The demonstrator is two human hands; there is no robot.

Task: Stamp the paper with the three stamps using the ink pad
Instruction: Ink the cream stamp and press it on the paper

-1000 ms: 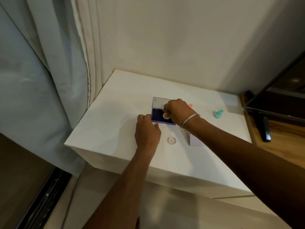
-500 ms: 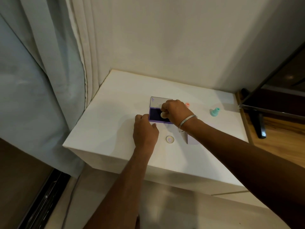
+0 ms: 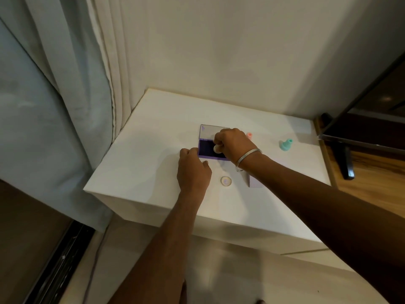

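Little has shifted: our right hand (image 3: 233, 144) fingers still pinch the small cream round stamp (image 3: 217, 148) onto the purple ink pad (image 3: 206, 148), left hand (image 3: 192, 170) fingers gripping its edge to steady it.

Ink pad (image 3: 207, 149) mid-table (image 3: 153, 137), two stamps (image 3: 285, 144) to its right

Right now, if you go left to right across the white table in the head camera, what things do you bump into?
Left hand → ink pad → right hand holding a stamp → pink stamp → teal stamp.
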